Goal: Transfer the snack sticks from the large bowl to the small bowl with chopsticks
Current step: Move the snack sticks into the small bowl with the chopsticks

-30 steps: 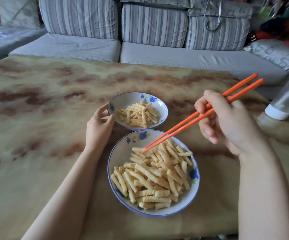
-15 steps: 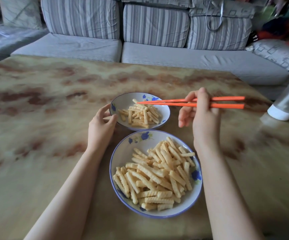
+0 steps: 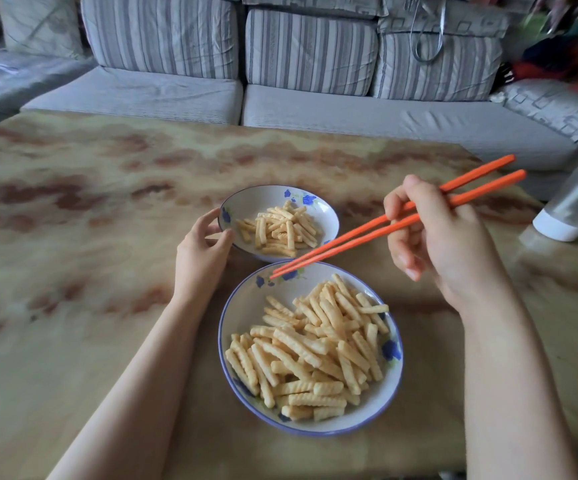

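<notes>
Here, orange chopsticks (image 3: 398,221) are gripped in the right hand (image 3: 443,240), their empty tips poised over the far rim of the large bowl (image 3: 246,306), where most snack sticks (image 3: 315,348) are heaped. The small bowl (image 3: 246,202), partly filled, is steadied at its rim by the left hand (image 3: 201,251) on the counter (image 3: 73,237).

At the right edge of the frame a white-based container (image 3: 573,209) is cut off; the colourful pile (image 3: 564,39) at upper right is blurred beyond telling.
</notes>
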Demonstrator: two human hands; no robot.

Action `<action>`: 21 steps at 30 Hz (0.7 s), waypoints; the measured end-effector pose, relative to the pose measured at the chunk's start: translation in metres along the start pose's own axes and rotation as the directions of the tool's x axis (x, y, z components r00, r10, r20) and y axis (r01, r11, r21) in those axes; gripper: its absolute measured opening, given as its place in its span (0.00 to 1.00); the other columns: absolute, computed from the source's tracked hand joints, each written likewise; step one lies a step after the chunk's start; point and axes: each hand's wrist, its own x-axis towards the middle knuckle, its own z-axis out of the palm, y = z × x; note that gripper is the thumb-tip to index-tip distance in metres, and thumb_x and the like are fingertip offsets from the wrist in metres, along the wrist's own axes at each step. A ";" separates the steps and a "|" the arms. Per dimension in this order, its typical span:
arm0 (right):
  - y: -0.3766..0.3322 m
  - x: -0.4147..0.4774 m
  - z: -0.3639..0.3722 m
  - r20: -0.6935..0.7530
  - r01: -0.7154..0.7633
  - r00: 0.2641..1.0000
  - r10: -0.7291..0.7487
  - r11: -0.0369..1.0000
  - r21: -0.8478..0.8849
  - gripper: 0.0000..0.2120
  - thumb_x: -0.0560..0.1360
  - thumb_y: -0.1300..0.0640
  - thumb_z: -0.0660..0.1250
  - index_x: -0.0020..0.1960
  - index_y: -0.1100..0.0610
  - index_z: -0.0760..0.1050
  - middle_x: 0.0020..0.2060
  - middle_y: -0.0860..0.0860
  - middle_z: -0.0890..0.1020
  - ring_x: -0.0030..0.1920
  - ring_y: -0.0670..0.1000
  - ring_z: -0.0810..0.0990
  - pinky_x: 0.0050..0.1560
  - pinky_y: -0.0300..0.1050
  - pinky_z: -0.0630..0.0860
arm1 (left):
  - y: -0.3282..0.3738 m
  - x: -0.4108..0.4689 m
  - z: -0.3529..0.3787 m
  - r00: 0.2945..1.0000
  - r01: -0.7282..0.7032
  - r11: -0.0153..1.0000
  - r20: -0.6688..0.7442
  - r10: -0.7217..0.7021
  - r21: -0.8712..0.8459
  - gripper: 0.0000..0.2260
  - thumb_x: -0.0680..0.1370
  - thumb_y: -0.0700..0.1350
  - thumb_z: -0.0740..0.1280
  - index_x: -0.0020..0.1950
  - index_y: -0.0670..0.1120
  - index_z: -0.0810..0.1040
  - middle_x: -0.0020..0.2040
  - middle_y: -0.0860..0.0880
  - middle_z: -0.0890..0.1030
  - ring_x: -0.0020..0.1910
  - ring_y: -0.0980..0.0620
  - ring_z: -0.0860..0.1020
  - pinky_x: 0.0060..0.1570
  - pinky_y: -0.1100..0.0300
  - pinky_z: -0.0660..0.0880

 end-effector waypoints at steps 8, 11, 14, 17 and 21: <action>-0.005 -0.009 -0.004 0.114 -0.017 0.993 0.026 0.996 -0.084 0.19 0.82 0.53 0.53 0.36 0.59 0.71 0.17 0.54 0.68 0.17 0.53 0.62 0.18 0.38 0.59 | 0.000 0.000 0.000 1.000 -0.010 1.000 0.004 0.010 0.010 0.18 0.77 0.44 0.65 0.67 0.53 0.75 0.51 0.52 0.81 0.44 0.56 0.80 0.47 0.66 0.71; -0.004 -0.009 -0.003 0.139 -0.033 0.989 0.048 0.994 -0.109 0.19 0.82 0.53 0.53 0.36 0.60 0.71 0.17 0.54 0.68 0.17 0.52 0.63 0.19 0.38 0.60 | 0.000 0.000 0.000 1.000 -0.007 1.000 0.000 0.007 0.011 0.18 0.77 0.43 0.65 0.67 0.52 0.76 0.50 0.52 0.81 0.45 0.55 0.80 0.49 0.63 0.73; -0.002 -0.007 0.000 0.122 -0.044 0.991 0.057 0.993 -0.105 0.19 0.82 0.54 0.53 0.36 0.61 0.70 0.17 0.54 0.68 0.17 0.52 0.64 0.19 0.37 0.61 | -0.001 0.001 0.000 1.000 -0.015 1.000 -0.003 0.015 0.026 0.18 0.77 0.43 0.65 0.66 0.52 0.76 0.50 0.53 0.81 0.38 0.63 0.79 0.42 0.72 0.73; 0.000 -0.006 0.003 0.066 -0.033 0.997 0.040 0.994 -0.100 0.19 0.82 0.53 0.54 0.35 0.60 0.70 0.17 0.54 0.68 0.18 0.53 0.64 0.20 0.37 0.62 | -0.001 0.001 0.000 1.000 -0.020 0.999 -0.005 0.020 0.033 0.17 0.77 0.43 0.65 0.65 0.52 0.76 0.49 0.53 0.80 0.34 0.68 0.77 0.34 0.79 0.67; -0.001 -0.003 0.004 -0.069 0.012 0.998 -0.011 1.000 0.011 0.20 0.82 0.54 0.53 0.33 0.57 0.69 0.16 0.53 0.68 0.17 0.53 0.64 0.20 0.37 0.60 | 0.000 0.001 0.000 1.000 -0.006 1.000 -0.001 0.006 0.030 0.18 0.77 0.44 0.65 0.67 0.52 0.75 0.51 0.53 0.81 0.39 0.62 0.78 0.36 0.79 0.68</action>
